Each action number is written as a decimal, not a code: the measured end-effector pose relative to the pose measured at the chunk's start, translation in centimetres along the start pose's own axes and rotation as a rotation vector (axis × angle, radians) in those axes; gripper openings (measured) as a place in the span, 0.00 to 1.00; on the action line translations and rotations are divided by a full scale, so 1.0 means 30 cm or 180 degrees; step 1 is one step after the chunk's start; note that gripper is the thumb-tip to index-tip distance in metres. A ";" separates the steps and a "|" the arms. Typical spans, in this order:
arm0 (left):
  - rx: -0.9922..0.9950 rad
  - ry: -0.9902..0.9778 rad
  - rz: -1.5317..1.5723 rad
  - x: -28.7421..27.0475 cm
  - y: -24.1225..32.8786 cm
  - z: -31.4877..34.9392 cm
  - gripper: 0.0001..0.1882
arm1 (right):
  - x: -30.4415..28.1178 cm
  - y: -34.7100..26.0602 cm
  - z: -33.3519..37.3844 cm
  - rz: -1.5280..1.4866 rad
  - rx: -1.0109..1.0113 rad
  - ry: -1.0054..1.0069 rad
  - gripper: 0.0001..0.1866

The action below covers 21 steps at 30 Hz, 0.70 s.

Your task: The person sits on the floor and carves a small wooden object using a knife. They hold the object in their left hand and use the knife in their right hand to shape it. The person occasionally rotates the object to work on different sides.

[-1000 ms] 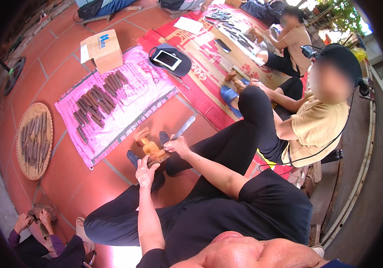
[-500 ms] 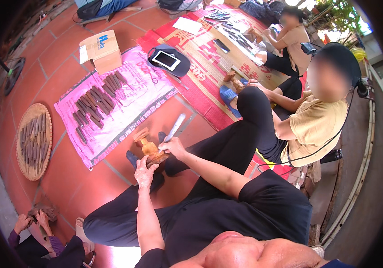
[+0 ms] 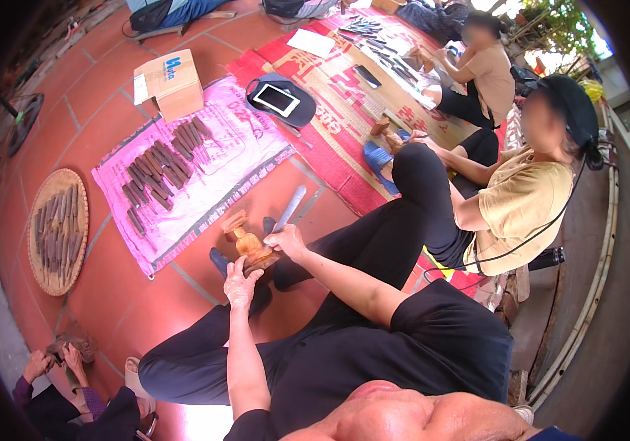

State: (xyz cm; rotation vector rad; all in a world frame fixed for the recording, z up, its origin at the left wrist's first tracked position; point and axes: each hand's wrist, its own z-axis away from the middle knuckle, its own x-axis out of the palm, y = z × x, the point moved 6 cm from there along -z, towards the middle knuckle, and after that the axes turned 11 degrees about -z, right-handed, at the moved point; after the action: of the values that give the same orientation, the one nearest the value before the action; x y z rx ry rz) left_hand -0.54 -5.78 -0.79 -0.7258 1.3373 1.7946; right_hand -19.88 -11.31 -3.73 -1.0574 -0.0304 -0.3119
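Observation:
My left hand (image 3: 240, 283) is closed round the lower end of a light-brown carved wooden figure (image 3: 246, 240), which is tilted away from me above my shins. My right hand (image 3: 286, 241) grips a long pale-grey carving tool (image 3: 293, 206). The tool slants up and to the right out of the fist. Its lower end is at the figure's base, mostly hidden by my fingers, so whether it touches the wood I cannot tell.
Ahead, a pink cloth (image 3: 216, 99) bears dark-handled tools (image 3: 157, 167), with a cardboard box (image 3: 169, 84) behind. More tools fill a round woven tray (image 3: 39, 275) at left. A cap (image 3: 301, 109) with a phone lies on the red mat. A person (image 3: 524, 198) sits close on my right.
The view has shifted slightly. The tool in my right hand has tilted a little further to the right. Both hands keep their grip, and the person on the right has turned their head.

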 end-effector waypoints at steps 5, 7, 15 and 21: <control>0.0032 0.0049 0.0030 0.014 -0.020 -0.003 0.31 | -0.013 -0.011 0.000 -0.0414 0.0092 0.0098 0.07; 0.0060 0.0027 0.0039 0.016 -0.017 -0.004 0.30 | 0.020 -0.001 0.006 -0.0147 0.0058 -0.0187 0.07; -0.0005 -0.0027 0.0019 0.002 -0.009 0.002 0.32 | -0.037 -0.019 0.003 -0.0454 0.0196 0.0105 0.06; 0.0018 0.0021 -0.0016 0.004 0.000 0.000 0.31 | 0.004 0.013 0.018 0.0134 -0.0011 -0.0521 0.05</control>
State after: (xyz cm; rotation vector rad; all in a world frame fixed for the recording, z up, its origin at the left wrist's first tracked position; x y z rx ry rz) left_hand -0.61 -5.75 -0.88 -0.7322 1.3432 1.7851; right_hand -19.60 -10.70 -3.77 -1.0836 -0.1542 -0.1868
